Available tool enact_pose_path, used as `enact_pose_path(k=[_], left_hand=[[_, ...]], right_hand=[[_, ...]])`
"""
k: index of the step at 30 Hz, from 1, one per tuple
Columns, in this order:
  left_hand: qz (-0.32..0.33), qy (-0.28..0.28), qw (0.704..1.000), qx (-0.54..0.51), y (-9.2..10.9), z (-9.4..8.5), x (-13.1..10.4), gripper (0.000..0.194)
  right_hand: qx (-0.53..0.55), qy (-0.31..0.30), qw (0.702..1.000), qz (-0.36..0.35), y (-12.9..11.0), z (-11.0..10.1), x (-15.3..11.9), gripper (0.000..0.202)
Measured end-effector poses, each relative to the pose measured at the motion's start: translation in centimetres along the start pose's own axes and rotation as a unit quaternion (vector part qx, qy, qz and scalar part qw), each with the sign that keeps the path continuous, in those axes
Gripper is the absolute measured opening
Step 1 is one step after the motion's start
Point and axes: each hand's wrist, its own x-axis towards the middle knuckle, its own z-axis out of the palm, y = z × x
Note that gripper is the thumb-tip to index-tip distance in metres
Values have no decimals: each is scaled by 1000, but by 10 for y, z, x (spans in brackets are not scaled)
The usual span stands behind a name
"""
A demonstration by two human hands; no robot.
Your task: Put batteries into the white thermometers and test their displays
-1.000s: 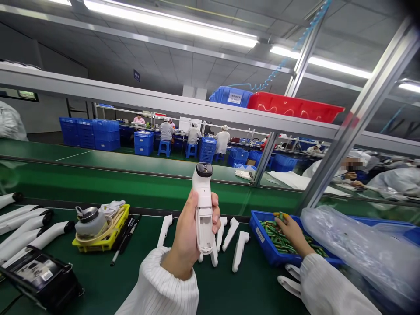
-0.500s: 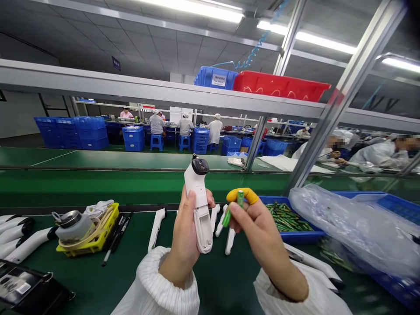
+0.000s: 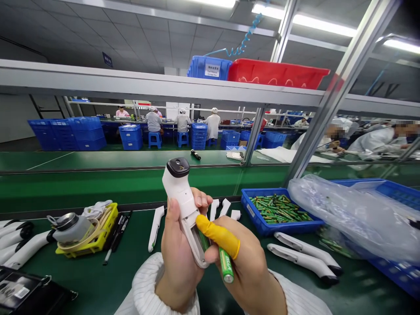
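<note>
My left hand (image 3: 177, 258) grips a white handheld device (image 3: 182, 197) with a dark head, tilted to the upper left, its open back facing me. My right hand (image 3: 246, 267), with a yellow finger cot (image 3: 218, 235) on the index finger, holds green batteries (image 3: 225, 264) against the device's open compartment. A blue tray of green batteries (image 3: 278, 210) sits to the right on the green bench. Several white covers (image 3: 156, 221) lie behind my hands.
A yellow tray (image 3: 95, 236) with a metal-topped bottle stands at left, pens beside it. White device bodies lie at far left (image 3: 19, 245) and at right (image 3: 305, 256). A clear plastic bag (image 3: 354, 218) covers blue bins at right. Other workers sit beyond the conveyor.
My right hand left the blue tray with green batteries, came across to the device and now presses them at its open back. The device tilted to the left.
</note>
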Motion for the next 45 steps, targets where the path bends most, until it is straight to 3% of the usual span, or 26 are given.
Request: enact_pose_path(k=[4, 8, 14, 18, 25, 29, 33, 36, 40, 45], left_hand=[[-47, -3, 996, -75, 0, 0, 3, 47], [-46, -21, 996, -79, 1, -2, 7, 47], [26, -85, 995, -54, 0, -3, 9, 49], [67, -103, 991, -50, 0, -3, 10, 49], [108, -94, 990, 0, 0, -3, 9, 39], [132, -73, 988, 40, -2, -3, 6, 33], [144, -84, 982, 85, -6, -4, 6, 26], [130, -94, 983, 91, -10, -4, 8, 26], [95, -89, 989, 65, -12, -2, 8, 34], [97, -75, 990, 63, -12, -4, 8, 42]], right_hand=[[22, -13, 999, 32, -1, -1, -6, 15], [-49, -33, 998, 20, -2, -8, -7, 16], [-77, -32, 995, 55, -8, -21, 1, 17], [-108, -55, 987, 104, -15, -25, 0, 30], [-67, -80, 987, 121, -23, -29, 2, 30], [-118, -104, 981, 114, -18, -18, -1, 38], [-162, -78, 977, 117, -12, -9, -5, 46], [-188, -40, 975, 108, -10, -7, -5, 41], [-210, 23, 976, 51, -8, -3, -6, 20], [-278, 60, 958, -27, -9, 3, -9, 20]])
